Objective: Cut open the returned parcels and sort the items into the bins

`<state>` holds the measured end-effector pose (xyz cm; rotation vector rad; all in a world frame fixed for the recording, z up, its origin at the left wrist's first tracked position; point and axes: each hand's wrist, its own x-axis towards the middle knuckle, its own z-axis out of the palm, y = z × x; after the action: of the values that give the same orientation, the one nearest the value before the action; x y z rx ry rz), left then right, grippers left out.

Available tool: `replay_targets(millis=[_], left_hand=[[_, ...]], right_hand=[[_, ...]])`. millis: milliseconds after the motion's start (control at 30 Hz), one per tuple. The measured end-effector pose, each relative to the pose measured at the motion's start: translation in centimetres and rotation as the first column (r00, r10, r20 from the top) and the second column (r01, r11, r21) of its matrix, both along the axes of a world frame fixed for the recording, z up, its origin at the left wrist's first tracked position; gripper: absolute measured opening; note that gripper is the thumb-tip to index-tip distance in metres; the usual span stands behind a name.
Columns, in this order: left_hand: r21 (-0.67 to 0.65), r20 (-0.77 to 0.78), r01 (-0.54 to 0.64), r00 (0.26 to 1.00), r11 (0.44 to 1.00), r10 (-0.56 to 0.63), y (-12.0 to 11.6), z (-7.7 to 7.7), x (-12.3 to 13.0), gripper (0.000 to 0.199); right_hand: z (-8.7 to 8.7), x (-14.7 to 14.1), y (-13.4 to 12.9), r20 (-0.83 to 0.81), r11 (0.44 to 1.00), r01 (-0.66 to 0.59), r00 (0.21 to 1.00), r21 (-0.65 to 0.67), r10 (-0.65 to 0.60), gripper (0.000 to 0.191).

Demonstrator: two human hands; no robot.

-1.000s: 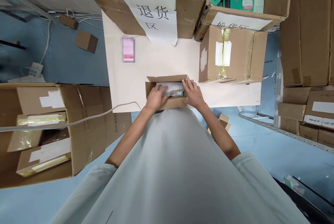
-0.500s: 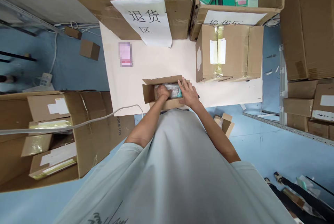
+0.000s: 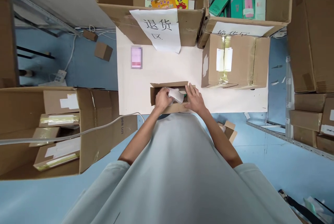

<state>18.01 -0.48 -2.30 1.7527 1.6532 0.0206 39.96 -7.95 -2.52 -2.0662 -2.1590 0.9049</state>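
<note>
A small cardboard box [image 3: 175, 108] lies with its flaps spread at the near edge of the white table [image 3: 135, 93]. My left hand [image 3: 162, 99] is closed on a whitish plastic wrapping [image 3: 177, 95], which rises above the box's opening. What the wrapping contains, if anything, I cannot make out. My right hand [image 3: 195, 100] spans the box's right end, fingers over the far side and thumb toward the near flap, holding the box. A bit of green shows inside, beside the right fingers; most of the interior is hidden.
At the back stand two large cartons, one with booklets [image 3: 167, 1], one with green boxes [image 3: 236, 6]. A taped carton [image 3: 236, 62] sits on the right. A pink, blurred item [image 3: 136, 57] lies at left. A cable [image 3: 104, 127] crosses a carton of parcels [image 3: 99, 123].
My left hand has drawn the whitish wrapping upward from inside the box. The right hand stays at the box's right end. The whole view has shifted slightly with my head.
</note>
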Motion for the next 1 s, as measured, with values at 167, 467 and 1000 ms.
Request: replay_targets(millis=[167,467,1000], left_hand=[[0.112,0.273,-0.107,0.959,0.988,0.073,-1.9,3.8,-3.7,0.011],[-0.481,0.761,-0.546,0.128,0.686,0.636,-0.8,6.0,-10.9,0.063],[-0.646,0.308,-0.757,-0.147,0.094,0.94,-0.2,-6.9,-19.8,0.03]], right_hand=[[1.4,0.7,-0.3,-0.125,0.997,0.067,0.99,0.038,-0.062,0.119],[8.0,-6.9,2.5,-0.513,0.959,0.224,0.852,0.176,-0.105,0.092],[5.4,-21.9,5.7,-0.512,0.997,-0.023,0.857,0.079,0.061,0.061]])
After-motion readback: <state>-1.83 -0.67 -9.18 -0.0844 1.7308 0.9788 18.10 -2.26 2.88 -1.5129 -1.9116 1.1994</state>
